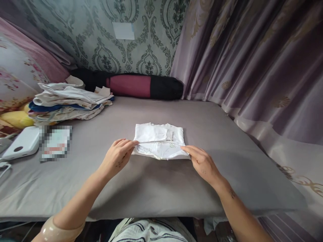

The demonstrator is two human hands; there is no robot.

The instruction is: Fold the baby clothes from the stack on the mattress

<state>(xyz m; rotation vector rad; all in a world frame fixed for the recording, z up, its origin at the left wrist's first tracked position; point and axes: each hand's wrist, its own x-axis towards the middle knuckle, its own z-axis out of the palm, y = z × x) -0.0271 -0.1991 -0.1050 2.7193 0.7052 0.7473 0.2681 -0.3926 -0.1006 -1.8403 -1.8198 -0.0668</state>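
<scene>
A: Shirt?
B: White shirt point(152, 132), folded, flat on grey sheet point(161, 191), mid-frame, in front of the person.
A: Left hand point(121, 153)?
B: At the shirt's left side. Fingertips together, pinching the edge of the fold, hardly any gap.
A: Right hand point(203, 163)?
B: Same on the right side, fingertips pinched on the fold edge. How firm, can't tell for either hand; thumbs mostly hidden.
A: Shirt details?
B: Sleeve laid sideways across the top, cuff toward the right. Small green print on the lower part, near the right hand. Lower edge curves, nearest the person.
A: Around it?
B: Clothes pile point(73, 97) far left, white on top, some blue in it. Black-and-maroon roll point(128, 85) along the back, by the patterned wall point(84, 37). Curtain point(239, 50) on the right side.
A: Near left?
B: White device point(22, 143), pixelated item point(57, 143) just beside it. Yellow thing point(17, 119) behind the device; can't tell what.
A: On the wall?
B: White card point(123, 31), above the roll.
</scene>
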